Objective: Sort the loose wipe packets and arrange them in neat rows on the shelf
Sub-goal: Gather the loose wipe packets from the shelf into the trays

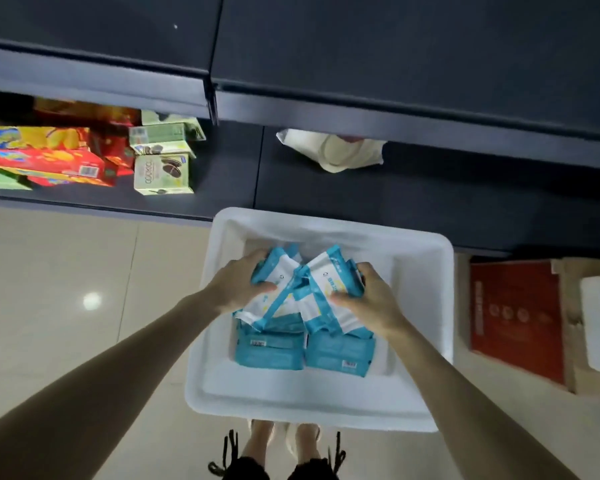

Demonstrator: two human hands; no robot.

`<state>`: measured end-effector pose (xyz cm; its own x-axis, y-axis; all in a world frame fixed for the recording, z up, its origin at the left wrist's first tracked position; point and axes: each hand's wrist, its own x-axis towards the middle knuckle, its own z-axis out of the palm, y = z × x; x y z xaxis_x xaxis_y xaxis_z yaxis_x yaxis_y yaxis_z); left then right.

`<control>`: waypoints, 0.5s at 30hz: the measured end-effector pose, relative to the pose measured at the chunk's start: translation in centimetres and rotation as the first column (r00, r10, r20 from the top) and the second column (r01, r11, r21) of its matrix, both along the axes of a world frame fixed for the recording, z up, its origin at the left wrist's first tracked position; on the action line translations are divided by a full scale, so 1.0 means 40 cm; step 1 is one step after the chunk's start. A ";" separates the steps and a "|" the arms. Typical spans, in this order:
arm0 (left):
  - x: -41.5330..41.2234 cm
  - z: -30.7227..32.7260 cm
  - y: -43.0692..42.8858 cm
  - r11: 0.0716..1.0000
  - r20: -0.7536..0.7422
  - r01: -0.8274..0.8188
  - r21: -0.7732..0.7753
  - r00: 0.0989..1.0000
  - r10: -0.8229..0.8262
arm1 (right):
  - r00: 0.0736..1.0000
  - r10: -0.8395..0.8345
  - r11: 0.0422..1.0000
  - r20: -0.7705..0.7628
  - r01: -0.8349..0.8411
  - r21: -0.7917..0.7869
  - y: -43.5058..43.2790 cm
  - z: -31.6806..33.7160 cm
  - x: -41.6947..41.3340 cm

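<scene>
Only the head view here, looking straight down. A white bin (291, 407) sits on the floor (66, 271) right in front of the person's feet (281, 434), and its far rim comes up against the front edge of the dark bottom shelf (430, 209).

All the wipe packets (269, 351) are in the bin, teal and white ones, and none are on the shelf yet. The left hand (243, 282) has its fingers (257, 256) curled round a bunch at the left of the pile. The right hand (371, 299) does the same on the right, thumb pressed on the front packet. The two bunches tilt toward each other and touch in the middle. Under them, a couple of packets lie flat side by side, barcode side up.

Room-wise, the near strip of the bin floor is bare, and there's a gap along its right wall too. On the shelf, cookie boxes (161, 174) crowd the left end and stop short of the front edge. A white bag (340, 150) lies further back, half tucked under the lip of the shelf above. Between those and off to the right it's just dark open shelf. A red box (516, 317) sits on the floor just right of the bin, not touching it.
</scene>
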<state>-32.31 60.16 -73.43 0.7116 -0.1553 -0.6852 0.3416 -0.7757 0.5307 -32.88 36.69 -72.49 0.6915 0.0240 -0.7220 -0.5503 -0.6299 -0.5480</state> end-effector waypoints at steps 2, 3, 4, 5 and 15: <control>0.009 -0.066 0.001 1.000 -0.014 0.009 -0.004 1.000 -0.009 | 1.000 0.024 1.000 -0.012 -0.024 -0.003 0.000 -0.047 0.005; 0.016 -0.095 0.003 1.000 -0.018 0.006 -0.001 1.000 -0.006 | 0.999 0.037 0.999 -0.009 -0.037 0.000 0.003 -0.063 0.012; 0.024 -0.118 0.004 1.000 -0.002 0.013 0.017 1.000 -0.013 | 0.998 0.058 0.998 0.011 -0.058 -0.009 0.008 -0.081 0.020; 0.032 -0.137 0.006 0.999 0.029 0.025 0.040 0.999 -0.026 | 0.993 0.104 0.993 0.049 -0.101 -0.054 0.012 -0.102 0.028; 0.036 -0.166 -0.014 0.991 0.188 0.015 0.130 0.981 -0.040 | 0.915 0.404 0.847 -0.014 -0.380 -0.371 0.035 -0.144 0.081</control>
